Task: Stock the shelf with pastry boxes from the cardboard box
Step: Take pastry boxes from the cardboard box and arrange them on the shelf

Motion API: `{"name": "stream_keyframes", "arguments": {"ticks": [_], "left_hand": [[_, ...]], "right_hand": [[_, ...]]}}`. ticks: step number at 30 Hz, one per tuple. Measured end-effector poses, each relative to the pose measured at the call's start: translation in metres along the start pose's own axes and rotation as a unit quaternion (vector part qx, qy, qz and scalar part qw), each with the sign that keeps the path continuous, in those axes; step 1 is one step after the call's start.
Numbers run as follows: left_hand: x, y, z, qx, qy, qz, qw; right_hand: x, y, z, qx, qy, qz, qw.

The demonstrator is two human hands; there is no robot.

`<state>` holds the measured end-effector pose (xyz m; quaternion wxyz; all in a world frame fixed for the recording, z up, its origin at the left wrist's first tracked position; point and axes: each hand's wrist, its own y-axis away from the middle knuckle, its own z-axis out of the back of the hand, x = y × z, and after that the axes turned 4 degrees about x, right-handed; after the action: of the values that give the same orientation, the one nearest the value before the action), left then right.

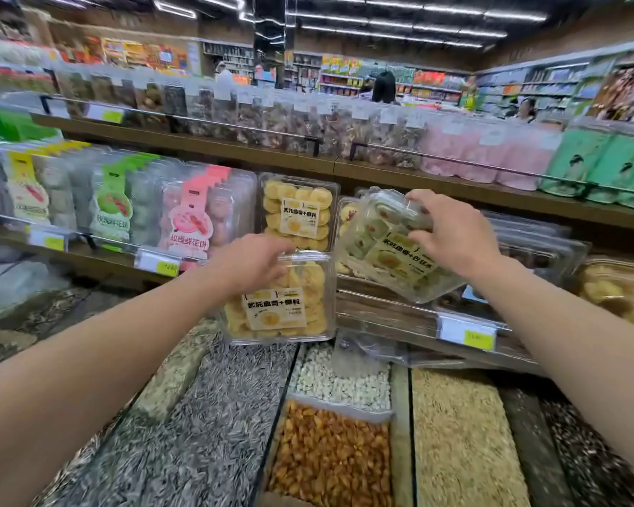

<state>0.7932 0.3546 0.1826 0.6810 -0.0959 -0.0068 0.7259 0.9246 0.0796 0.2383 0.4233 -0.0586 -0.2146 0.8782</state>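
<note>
Two clear boxes are up at once: your left hand (251,259) grips the yellow pastry box (277,298), your right hand (451,236) the tilted green one (392,247) (cardboard box unseen); either could slip into the nut bins (330,455) below the shelf (388,312)

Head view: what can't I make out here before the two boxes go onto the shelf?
- Cardboard box: not in the head view at all.
- Shelf slot behind the green pastry box: hidden by that box and the right hand.
- Top edge of the yellow pastry box: covered by the left hand.
- Price tag: figures blurred, too small.
- Upper shelf packs: motion blur.
</note>
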Motion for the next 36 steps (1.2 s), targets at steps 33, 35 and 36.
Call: {"name": "stream_keyframes", "arguments": {"ticks": [33, 35, 36], "left_hand": [[0.056, -0.085, 0.016, 0.027, 0.004, -0.032, 0.999], [0.059, -0.090, 0.039, -0.007, 0.000, -0.028, 1.000], [0.059, -0.093, 0.052, -0.031, -0.002, -0.027, 0.999]], "right_hand": [[-0.040, -0.079, -0.118, 0.006, 0.168, -0.020, 0.986], [-0.033, -0.081, -0.115, 0.011, 0.169, -0.013, 0.985], [-0.030, -0.083, -0.115, 0.014, 0.167, -0.013, 0.986]]}}
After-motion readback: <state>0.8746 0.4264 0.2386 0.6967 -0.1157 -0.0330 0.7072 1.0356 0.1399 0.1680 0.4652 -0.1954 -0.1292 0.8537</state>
